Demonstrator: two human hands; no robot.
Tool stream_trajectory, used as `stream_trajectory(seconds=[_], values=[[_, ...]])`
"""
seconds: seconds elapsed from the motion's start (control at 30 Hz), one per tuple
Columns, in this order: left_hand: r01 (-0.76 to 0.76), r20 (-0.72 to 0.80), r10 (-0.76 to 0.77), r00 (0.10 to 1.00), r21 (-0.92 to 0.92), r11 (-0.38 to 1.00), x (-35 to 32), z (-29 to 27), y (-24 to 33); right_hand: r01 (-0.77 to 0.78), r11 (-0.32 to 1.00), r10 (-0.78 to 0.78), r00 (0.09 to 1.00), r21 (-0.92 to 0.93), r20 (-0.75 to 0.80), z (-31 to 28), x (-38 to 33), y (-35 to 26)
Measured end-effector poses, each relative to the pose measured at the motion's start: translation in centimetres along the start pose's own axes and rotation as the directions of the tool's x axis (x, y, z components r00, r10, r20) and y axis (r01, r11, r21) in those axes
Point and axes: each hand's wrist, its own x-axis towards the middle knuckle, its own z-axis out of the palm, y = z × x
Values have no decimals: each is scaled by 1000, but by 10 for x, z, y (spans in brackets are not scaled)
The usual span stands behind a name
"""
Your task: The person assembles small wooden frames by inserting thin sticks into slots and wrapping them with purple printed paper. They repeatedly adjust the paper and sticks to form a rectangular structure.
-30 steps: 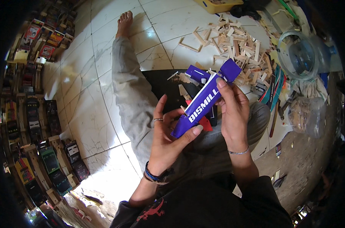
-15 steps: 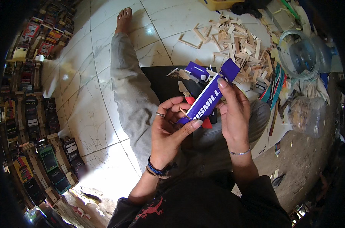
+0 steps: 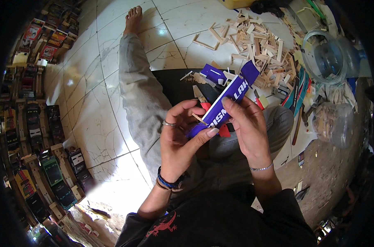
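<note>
A long, narrow purple panel (image 3: 215,117) with white lettering and a white edge is held slanting over my lap. My left hand (image 3: 174,138) pinches its lower end, thumb on the lettered face. Close to the left fingers, a thin wooden stick (image 3: 199,119) juts from the panel's edge. Midway along the face lies the thumb of my right hand (image 3: 249,131), its other fingers behind the panel. A folded purple flap (image 3: 250,72) stands at the upper end. Beneath, another purple piece (image 3: 212,73) rests on a black surface (image 3: 164,80) with small white scraps.
Wooden strips and corner pieces (image 3: 257,45) are heaped on the white tiles (image 3: 88,82) ahead. A clear plastic jug (image 3: 325,57) and a plastic bag (image 3: 333,127) stand at right, near a hammer-like tool (image 3: 296,131). Rows of painted wooden pieces (image 3: 53,171) line the left.
My right hand has slid down the panel, its thumb going from near the upper end to the middle, uncovering more lettering. The left hand keeps its grip at the lower end.
</note>
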Motion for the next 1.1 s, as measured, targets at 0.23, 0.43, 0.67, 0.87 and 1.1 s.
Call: stream_trajectory(seconds=[0.23, 0.43, 0.67, 0.87, 1.1], values=[[-435, 189, 505, 842, 792, 429, -1, 1, 9, 85, 992, -93, 993, -97, -78, 8, -1, 3], [-477, 220, 613, 759, 829, 292, 4, 12, -4, 81, 990, -84, 996, -112, -25, 10, -3, 5], [-449, 172, 599, 782, 822, 351, 6, 14, -7, 70, 995, -71, 997, -65, -11, 9, -6, 6], [-455, 157, 602, 783, 805, 382, 9, 12, -9, 88, 989, -91, 996, -122, -21, 10, -7, 10], [-383, 83, 550, 831, 802, 458, 6, 15, -10, 94, 992, -95, 995, -88, -10, 7, -9, 13]])
